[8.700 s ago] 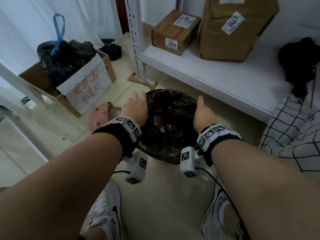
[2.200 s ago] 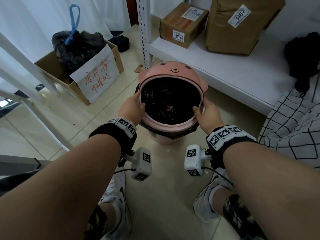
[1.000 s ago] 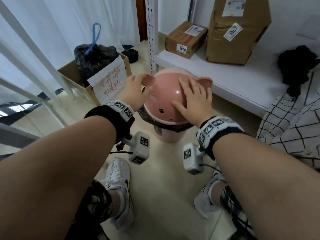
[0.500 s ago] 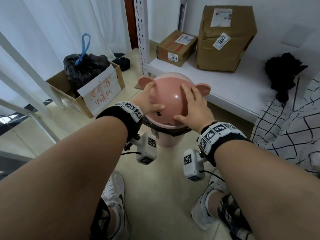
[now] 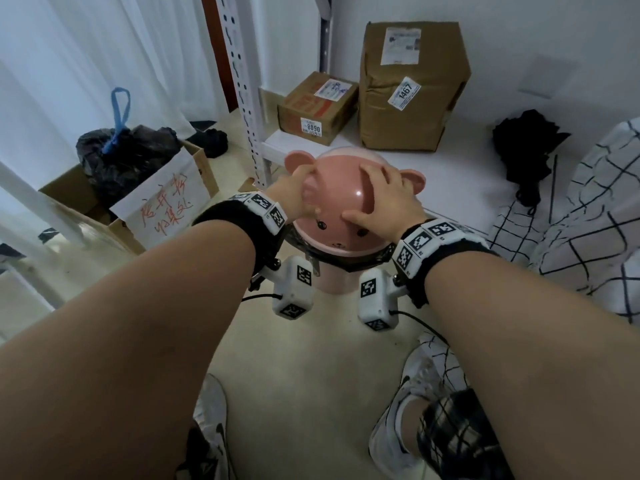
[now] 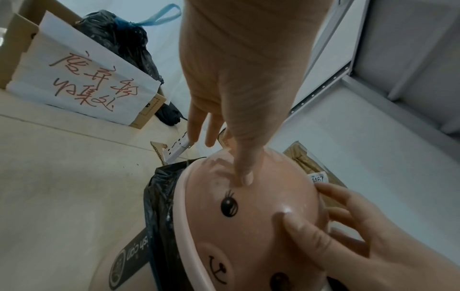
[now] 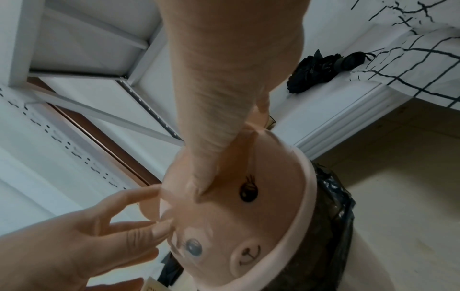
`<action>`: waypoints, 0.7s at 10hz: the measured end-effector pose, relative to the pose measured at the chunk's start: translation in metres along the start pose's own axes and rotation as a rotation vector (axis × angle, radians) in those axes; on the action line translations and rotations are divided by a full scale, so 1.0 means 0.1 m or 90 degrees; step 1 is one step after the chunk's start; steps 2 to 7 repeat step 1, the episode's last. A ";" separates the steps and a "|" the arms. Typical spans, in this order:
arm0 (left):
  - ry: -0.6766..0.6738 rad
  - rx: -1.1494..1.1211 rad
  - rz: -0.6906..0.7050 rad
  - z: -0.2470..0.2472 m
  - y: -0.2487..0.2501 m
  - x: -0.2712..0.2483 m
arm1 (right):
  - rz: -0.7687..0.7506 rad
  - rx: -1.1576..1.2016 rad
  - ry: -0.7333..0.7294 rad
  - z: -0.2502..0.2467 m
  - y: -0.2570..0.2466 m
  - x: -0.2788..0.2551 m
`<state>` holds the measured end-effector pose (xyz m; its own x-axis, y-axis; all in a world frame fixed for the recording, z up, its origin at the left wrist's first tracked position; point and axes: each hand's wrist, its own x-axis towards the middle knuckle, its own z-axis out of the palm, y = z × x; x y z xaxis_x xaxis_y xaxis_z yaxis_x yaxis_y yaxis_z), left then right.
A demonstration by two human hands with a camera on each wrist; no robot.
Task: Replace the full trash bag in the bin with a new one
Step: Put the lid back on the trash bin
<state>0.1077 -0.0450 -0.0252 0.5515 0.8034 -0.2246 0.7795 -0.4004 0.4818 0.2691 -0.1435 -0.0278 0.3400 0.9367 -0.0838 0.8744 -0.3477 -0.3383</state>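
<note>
Two hands lie on the pink bear-face lid [image 5: 341, 209] of the small bin [image 5: 334, 284], which stands on the floor just near of the low white shelf [image 5: 460, 188]. The left hand [image 5: 294, 195] rests with relaxed fingers, thumb pressing beside the painted eye; the right hand [image 5: 384, 199] is spread flat over the dome, grasping nothing. A black liner [image 6: 161, 206] is pinched under the lid's rim all round, so the new bag looks fitted and this seems the closing step: seating the lid. Next probably calls for an even downward press, then lifting both hands away. The tied full trash bag [image 5: 121, 154] with its blue drawstring sits in the cardboard box [image 5: 86, 209] at far left. Two parcels [image 5: 408, 84] and a black folded umbrella [image 5: 523, 140] lie on the shelf, well clear; nothing blocks the lid.
</note>
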 end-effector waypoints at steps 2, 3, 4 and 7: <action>0.084 -0.032 0.037 -0.15 0.08 -0.10 | -0.027 -0.034 0.078 -0.26 -0.09 -0.04; 0.084 -0.032 0.037 -0.15 0.08 -0.10 | -0.027 -0.034 0.078 -0.26 -0.09 -0.04; 0.084 -0.032 0.037 -0.15 0.08 -0.10 | -0.027 -0.034 0.078 -0.26 -0.09 -0.04; 0.084 -0.032 0.037 -0.15 0.08 -0.10 | -0.027 -0.034 0.078 -0.26 -0.09 -0.04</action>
